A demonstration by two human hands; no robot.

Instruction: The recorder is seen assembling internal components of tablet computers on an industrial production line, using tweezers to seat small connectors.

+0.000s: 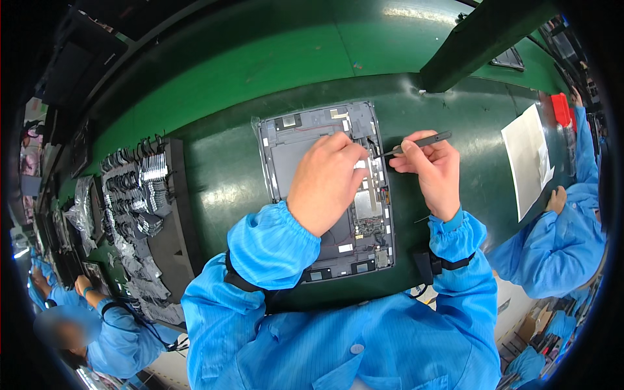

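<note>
An opened tablet-like device [286, 156], dark grey with a strip of circuit board, cables and small parts along its right side, lies flat on the green bench. Across its upper middle reaches my left hand [330, 179], its fingers bent together at the board strip; what they pinch, if anything, is hidden. My right hand [430, 170] is closed around dark tweezers [426, 140], just right of the device. The tweezers' thin tips point left and meet the device's right edge close to my left fingertips.
A black tray [175, 214] with rows of small cabled parts stands on the left, beside clear plastic bags [83, 211]. A white paper sheet [525, 159] and a red bin [561, 109] are at right. A dark post [481, 42] rises behind. Co-workers sit on both sides.
</note>
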